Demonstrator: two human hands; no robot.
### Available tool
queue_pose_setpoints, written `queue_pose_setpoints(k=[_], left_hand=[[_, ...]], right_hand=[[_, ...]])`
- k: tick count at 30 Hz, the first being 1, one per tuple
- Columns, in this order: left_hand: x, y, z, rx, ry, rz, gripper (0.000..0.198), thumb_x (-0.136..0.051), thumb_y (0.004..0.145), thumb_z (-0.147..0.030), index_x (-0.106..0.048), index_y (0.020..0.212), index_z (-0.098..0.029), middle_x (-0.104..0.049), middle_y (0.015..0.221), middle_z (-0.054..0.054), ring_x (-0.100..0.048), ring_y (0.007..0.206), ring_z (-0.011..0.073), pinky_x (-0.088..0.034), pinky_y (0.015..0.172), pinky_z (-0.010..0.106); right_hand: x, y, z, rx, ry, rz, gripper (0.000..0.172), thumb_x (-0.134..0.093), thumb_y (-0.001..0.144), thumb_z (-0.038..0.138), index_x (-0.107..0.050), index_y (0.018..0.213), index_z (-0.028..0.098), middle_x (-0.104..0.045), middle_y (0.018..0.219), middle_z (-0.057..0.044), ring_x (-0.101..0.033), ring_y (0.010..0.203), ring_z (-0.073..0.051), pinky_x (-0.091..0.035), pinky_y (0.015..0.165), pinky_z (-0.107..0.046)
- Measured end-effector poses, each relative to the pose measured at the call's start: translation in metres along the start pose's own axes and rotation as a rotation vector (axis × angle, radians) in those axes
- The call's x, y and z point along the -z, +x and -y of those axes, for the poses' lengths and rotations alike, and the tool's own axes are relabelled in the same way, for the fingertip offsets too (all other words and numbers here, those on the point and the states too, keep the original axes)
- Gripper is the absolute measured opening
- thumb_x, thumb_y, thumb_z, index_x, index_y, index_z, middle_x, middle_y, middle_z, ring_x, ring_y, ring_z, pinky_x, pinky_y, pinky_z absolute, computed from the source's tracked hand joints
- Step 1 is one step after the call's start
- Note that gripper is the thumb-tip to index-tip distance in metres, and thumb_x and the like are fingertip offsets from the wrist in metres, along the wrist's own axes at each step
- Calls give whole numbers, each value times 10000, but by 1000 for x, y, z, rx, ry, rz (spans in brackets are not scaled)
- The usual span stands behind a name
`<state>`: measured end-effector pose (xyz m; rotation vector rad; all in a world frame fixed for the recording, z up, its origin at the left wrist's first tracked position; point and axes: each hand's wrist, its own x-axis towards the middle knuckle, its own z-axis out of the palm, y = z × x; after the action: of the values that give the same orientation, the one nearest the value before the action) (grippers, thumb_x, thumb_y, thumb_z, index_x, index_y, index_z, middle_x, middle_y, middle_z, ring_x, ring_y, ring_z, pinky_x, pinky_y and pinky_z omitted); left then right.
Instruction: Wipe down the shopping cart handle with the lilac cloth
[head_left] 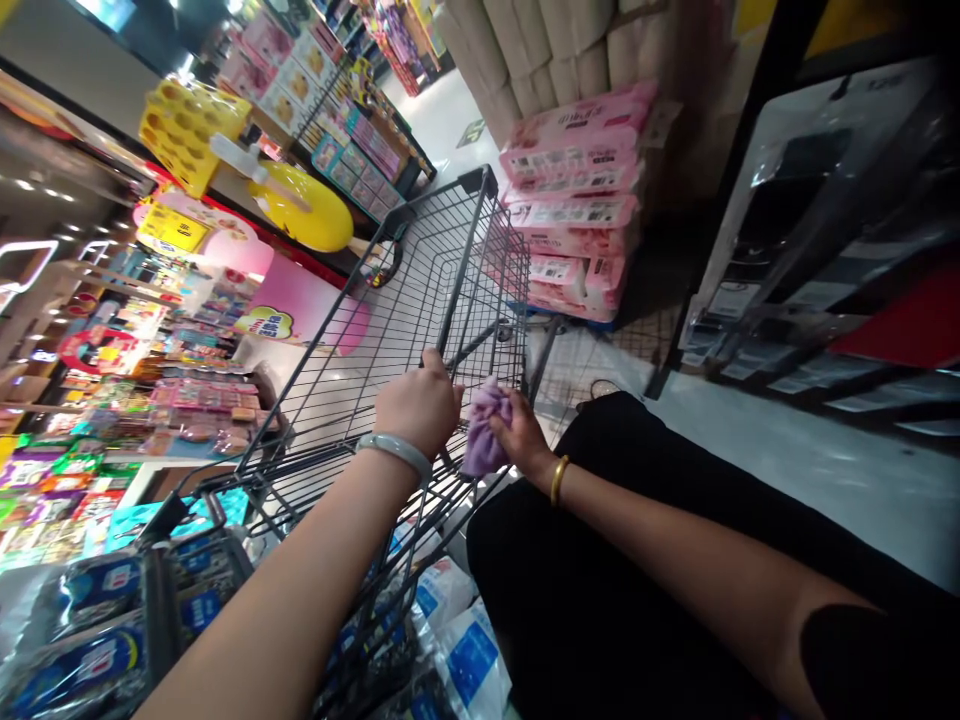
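Note:
A grey wire shopping cart (466, 262) stands tilted across the view in front of me. My left hand (420, 408), with a pale bangle at the wrist, is closed round the cart's rim, its fingertips partly hidden. Close beside it, my right hand (529, 440), with a gold bangle, grips a bunched purple cloth (487, 430). The cloth is against the wire side of the cart; whether it presses on the wires I cannot tell. Through the mesh the cart's basket shows bare wire and the floor below.
Stacked pink tissue packs (574, 215) stand just past the cart, below beige rolls (562, 50). Hanging packaged goods (795, 190) line the right side. Blue-labelled plastic packs (90, 640) lie at lower left. Snack shelves (195, 400) and a yellow display (300, 205) are on the left.

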<state>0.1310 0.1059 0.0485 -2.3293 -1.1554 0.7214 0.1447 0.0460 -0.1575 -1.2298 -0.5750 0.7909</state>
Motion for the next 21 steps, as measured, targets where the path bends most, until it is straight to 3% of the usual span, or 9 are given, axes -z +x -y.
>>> queue_pose_setpoints(k=[3,5,7,9,11,13,15,19,21], left_hand=[[0,-6,-4,-26,43,15,769,-466,1010,-458,-235,1573,13,-710,1113,240,-726,961,309,-558,778,363],[-1,-10,-6,-52,64,16,876,-494,994,-505,-112,1631,-41,-652,1245,281,-712,997,322,-560,798,377],[-4,-13,-8,-75,82,5,915,-525,977,-529,-83,1648,-92,-524,1417,348,-692,1072,362,-561,833,415],[-6,-14,-8,-126,98,-19,882,-549,970,-508,-141,1648,-119,-341,1566,375,-625,1218,422,-544,914,479],[-10,-14,-9,-221,100,-55,840,-582,951,-493,-245,1632,-134,-215,1651,323,-469,1396,473,-463,1051,567],[-14,-13,-10,-320,95,-95,801,-601,935,-490,-349,1596,-115,-195,1680,263,-269,1517,484,-309,1170,644],[-17,-13,-11,-367,78,-136,743,-585,938,-478,-428,1555,-93,-218,1681,229,-129,1566,455,-180,1223,670],[-23,-18,-19,-510,62,-138,561,-475,992,-353,-535,1478,-80,-272,1664,198,-143,1586,350,-101,1276,600],[-28,-21,-26,-609,63,-44,523,-435,1002,-308,-561,1458,-85,-374,1621,196,-247,1563,327,-110,1284,575]], right_hand=[[2,1,-15,-135,-38,-42,425,-604,829,268,-561,1251,236,-629,1168,-87,-615,1076,-245,-503,1032,-516],[-3,-3,-8,-24,-33,-5,420,-616,841,270,-574,1258,238,-613,1227,-99,-612,1108,-239,-504,1043,-480],[-7,-7,2,123,-15,41,417,-626,851,257,-582,1265,250,-599,1267,-95,-611,1138,-221,-502,1056,-430],[-8,-9,4,176,-28,86,437,-644,841,239,-582,1273,258,-594,1273,-85,-608,1154,-213,-504,1054,-407],[-3,-7,-3,67,-77,74,456,-671,818,239,-586,1266,247,-594,1259,-88,-609,1140,-225,-512,1038,-425],[1,-3,-12,-116,-123,19,462,-683,803,237,-588,1255,231,-599,1228,-93,-617,1095,-237,-524,1006,-452],[3,0,-15,-175,-133,-13,470,-691,796,236,-585,1254,220,-604,1202,-94,-618,1057,-237,-530,987,-456],[0,5,-9,127,-98,79,358,-684,804,223,-626,1157,217,-611,1163,-89,-606,1052,-220,-536,988,-405],[1,6,-14,138,-102,56,350,-672,807,212,-633,1154,220,-588,1238,-103,-607,1073,-215,-535,992,-400]])
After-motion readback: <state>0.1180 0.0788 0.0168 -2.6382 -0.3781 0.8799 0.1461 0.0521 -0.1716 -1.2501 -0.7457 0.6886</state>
